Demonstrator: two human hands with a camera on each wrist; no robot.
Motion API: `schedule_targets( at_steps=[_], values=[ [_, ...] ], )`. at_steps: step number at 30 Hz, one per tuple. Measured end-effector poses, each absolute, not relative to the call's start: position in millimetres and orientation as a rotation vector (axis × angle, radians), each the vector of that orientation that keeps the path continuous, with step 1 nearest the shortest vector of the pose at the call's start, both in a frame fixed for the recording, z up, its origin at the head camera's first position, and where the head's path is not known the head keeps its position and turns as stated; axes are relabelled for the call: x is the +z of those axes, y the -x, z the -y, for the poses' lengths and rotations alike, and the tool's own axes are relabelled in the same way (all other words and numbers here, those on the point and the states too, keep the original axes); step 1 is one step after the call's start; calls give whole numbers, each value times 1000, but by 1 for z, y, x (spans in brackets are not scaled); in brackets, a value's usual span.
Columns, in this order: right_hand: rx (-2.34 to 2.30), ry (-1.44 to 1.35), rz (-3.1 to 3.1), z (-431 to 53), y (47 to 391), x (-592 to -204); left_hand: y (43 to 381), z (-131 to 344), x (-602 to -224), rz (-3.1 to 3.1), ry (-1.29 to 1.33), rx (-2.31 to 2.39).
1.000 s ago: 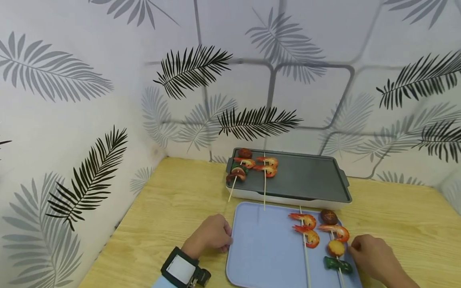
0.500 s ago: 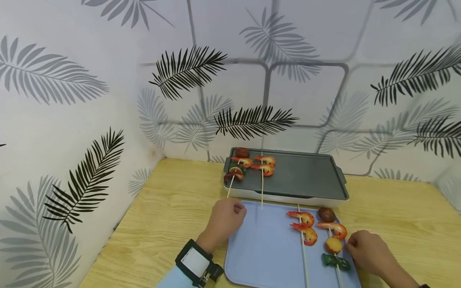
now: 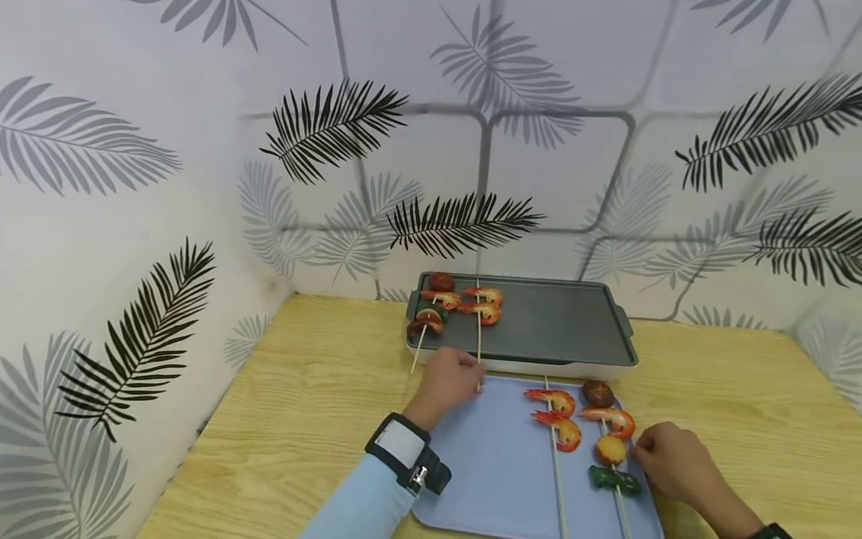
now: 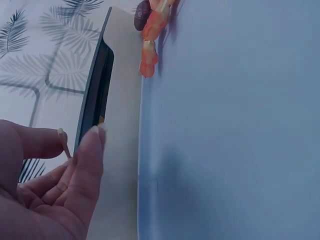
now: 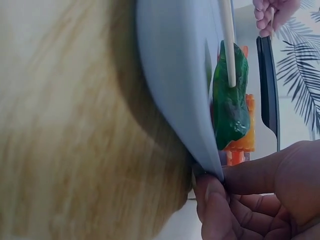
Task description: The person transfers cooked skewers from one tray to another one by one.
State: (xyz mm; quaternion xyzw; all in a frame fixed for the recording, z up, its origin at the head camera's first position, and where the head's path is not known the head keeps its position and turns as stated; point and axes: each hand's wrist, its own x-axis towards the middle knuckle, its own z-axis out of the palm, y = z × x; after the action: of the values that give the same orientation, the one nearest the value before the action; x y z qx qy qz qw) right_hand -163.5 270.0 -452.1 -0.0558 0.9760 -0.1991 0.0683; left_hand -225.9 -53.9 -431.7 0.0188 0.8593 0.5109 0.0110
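My left hand (image 3: pixel 450 382) is at the bare lower end of a shrimp skewer (image 3: pixel 480 340). In the left wrist view the stick end (image 4: pixel 64 142) lies between the thumb and fingers, which pinch it. The skewer's two shrimp rest on the dark griddle plate (image 3: pixel 545 318). My right hand (image 3: pixel 673 460) pinches the right rim of the blue tray (image 3: pixel 491 464); the right wrist view shows thumb and fingers on either side of that rim. On the tray lie a second shrimp skewer (image 3: pixel 557 430) and a mixed skewer with a mushroom, shrimp, a yellow round piece (image 3: pixel 610 451) and green pepper (image 3: pixel 615 480).
Another mixed skewer (image 3: pixel 424 323) lies at the griddle's left end, its stick jutting over the front edge. The white griddle body stands right behind the tray on the wooden table (image 3: pixel 289 419). A leaf-patterned wall (image 3: pixel 431 150) rises behind and at left.
My left hand has moved from the tray's left edge up and right to the shrimp skewer's stick and now pinches it. The right hand stays at the tray rim. The view has shifted slightly.
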Motion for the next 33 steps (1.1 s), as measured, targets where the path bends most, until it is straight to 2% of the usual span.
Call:
schedule_targets(
  at_steps=[21, 33],
  values=[
    [-639, 184, -2957, -270, 160, -451, 233, 51, -410, -2331, 87, 1765],
    [-634, 156, -2948, -270, 160, -450, 226, 55, -404, -2231, 17, 1838]
  ],
)
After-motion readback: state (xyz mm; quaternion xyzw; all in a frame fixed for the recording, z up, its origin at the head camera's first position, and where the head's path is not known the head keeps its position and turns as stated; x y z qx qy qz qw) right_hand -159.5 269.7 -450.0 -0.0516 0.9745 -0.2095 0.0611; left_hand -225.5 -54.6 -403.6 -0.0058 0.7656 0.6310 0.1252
